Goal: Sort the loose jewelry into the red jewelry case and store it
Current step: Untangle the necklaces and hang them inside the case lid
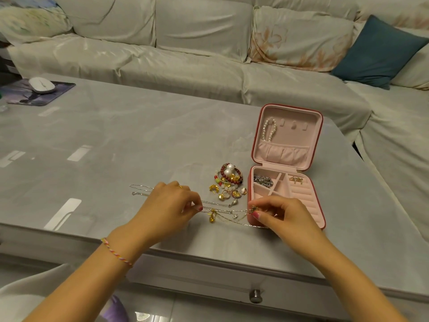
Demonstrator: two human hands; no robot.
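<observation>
Both forearms extended forward, palms down. Left hand (171,203) fingers curled, thumb and forefinger pinched. Right hand (282,216) same, pinching at thumb tip. Wrists well apart.

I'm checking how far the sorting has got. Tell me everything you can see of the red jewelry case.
The square red jewelry case with pale pink lining lies open on the grey table, lid tilted back. A pearl bracelet hangs from a lid hook above a gathered pocket. The tray has divided compartments and ring rolls; a silver chain fills one, a small gold piece another. The right hand is at its near left corner.
</observation>
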